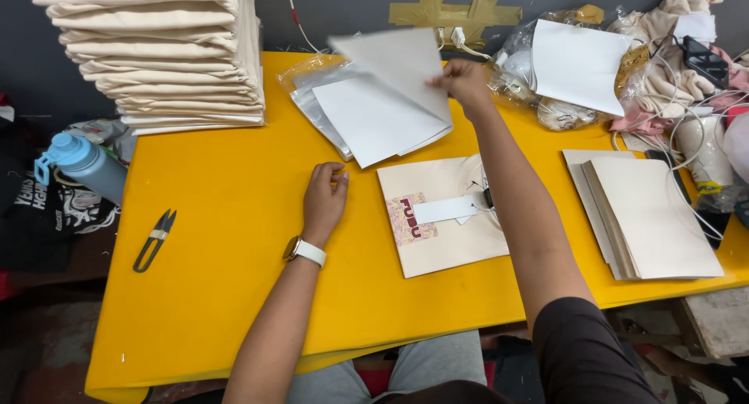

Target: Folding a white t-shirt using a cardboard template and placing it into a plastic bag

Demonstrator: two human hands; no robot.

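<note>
Working at yellow table (226,217), taken as reference for all positions. Right hand (466,82) reaching toward far edge of table, fingers pinching the corner of a white sheet (398,60) and lifting it clear, sheet tilting up off the stack of white sheets (378,123) lying just below it near the table's far middle. Clear plastic bags (308,92) showing partly under that stack, on its left side. Left hand (325,197) resting on the bare tabletop near the middle, fingers loosely curled, gripping nothing, fingertips just beside the near corner of the white stack; white wristwatch (304,251) sitting on that wrist. Folded cream garment (445,217) lying flat on table centre, right of left hand and beneath the right forearm, carrying a patterned patch and a white hang tag (445,210). Second pile of flat cream pieces (647,217) lying toward the table's right edge, well apart from the garment. Tall stack of folded cream cloth (164,53) standing on the far left corner. Black thread snips (154,241) lying near the left edge, apart from both hands. Blue water bottle (82,162) standing off the table, beyond its left edge. Crumpled bags and cloth (593,68) piling at the far right corner.
</note>
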